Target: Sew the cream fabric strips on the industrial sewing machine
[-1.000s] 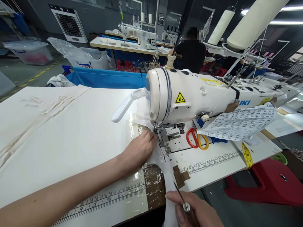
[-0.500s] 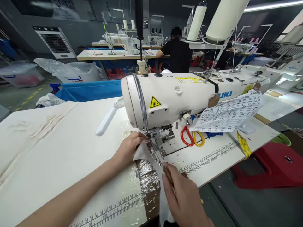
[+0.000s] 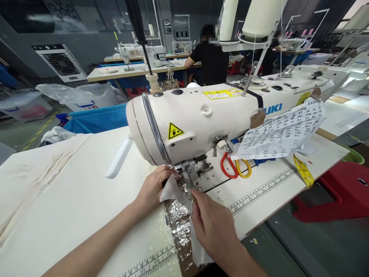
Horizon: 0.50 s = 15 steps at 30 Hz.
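Observation:
My left hand (image 3: 155, 190) is closed, pinching the edge of a small white fabric piece (image 3: 172, 189) close to the needle area of a white sewing machine (image 3: 190, 123). My right hand (image 3: 215, 219) is closed round slim metal tweezers (image 3: 186, 189), whose tips point at the fabric under the machine head. The tips themselves are hard to make out. Below the right hand, a strip of the white fabric (image 3: 198, 246) hangs over the brown, clear-taped table edge (image 3: 183, 223).
Scissors with red and yellow handles (image 3: 229, 165) lie beneath the machine arm, near a handwritten sheet (image 3: 279, 132). A yellow tape measure (image 3: 303, 171) hangs over the table edge beside a red stool (image 3: 331, 196). Pale cloth (image 3: 57, 163) lies at left. A person (image 3: 213, 57) sits beyond.
My right hand has moved slightly up and left, bringing the tweezers closer to the needle area. My left hand keeps its pinch on the fabric. The camera view has shifted and tilted a little.

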Each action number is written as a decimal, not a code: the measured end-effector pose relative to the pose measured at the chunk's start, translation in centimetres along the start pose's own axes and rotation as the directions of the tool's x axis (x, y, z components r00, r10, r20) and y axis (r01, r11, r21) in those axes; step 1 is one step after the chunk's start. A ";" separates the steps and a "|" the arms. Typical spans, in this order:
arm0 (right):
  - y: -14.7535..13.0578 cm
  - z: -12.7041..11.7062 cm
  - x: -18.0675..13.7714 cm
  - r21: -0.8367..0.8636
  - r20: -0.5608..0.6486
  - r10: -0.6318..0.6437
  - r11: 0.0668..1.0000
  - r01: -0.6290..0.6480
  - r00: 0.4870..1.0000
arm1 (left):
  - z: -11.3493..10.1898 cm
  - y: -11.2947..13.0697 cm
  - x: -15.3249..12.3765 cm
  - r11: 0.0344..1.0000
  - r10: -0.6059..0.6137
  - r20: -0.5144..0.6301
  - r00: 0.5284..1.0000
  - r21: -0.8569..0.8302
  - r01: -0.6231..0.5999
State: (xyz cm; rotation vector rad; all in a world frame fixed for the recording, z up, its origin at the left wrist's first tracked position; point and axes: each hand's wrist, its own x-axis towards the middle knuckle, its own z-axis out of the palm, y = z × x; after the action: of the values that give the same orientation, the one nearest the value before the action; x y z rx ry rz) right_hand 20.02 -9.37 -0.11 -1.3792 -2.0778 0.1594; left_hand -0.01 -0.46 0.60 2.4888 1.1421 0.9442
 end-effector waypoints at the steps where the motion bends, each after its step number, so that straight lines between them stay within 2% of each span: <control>1: 0.1 0.1 0.1 0.001 -0.002 -0.003 1.000 0.003 1.000 | 0.1 0.0 0.0 1.000 -0.002 0.000 1.000 0.004 0.002; 7: 0.1 0.2 0.3 -0.005 0.008 0.007 1.000 -0.007 1.000 | 0.6 0.0 -0.2 0.999 -0.010 -0.024 1.000 0.035 0.010; 15: 0.1 0.0 0.2 0.012 0.027 -0.005 1.000 0.004 1.000 | 0.6 0.2 0.1 0.994 -0.089 0.015 0.996 0.058 0.088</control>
State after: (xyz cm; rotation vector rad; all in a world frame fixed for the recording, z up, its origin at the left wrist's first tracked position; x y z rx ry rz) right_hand 20.03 -9.11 -0.06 -1.3724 -2.0990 0.1892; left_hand 0.59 -0.49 0.32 2.4624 1.2799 0.8764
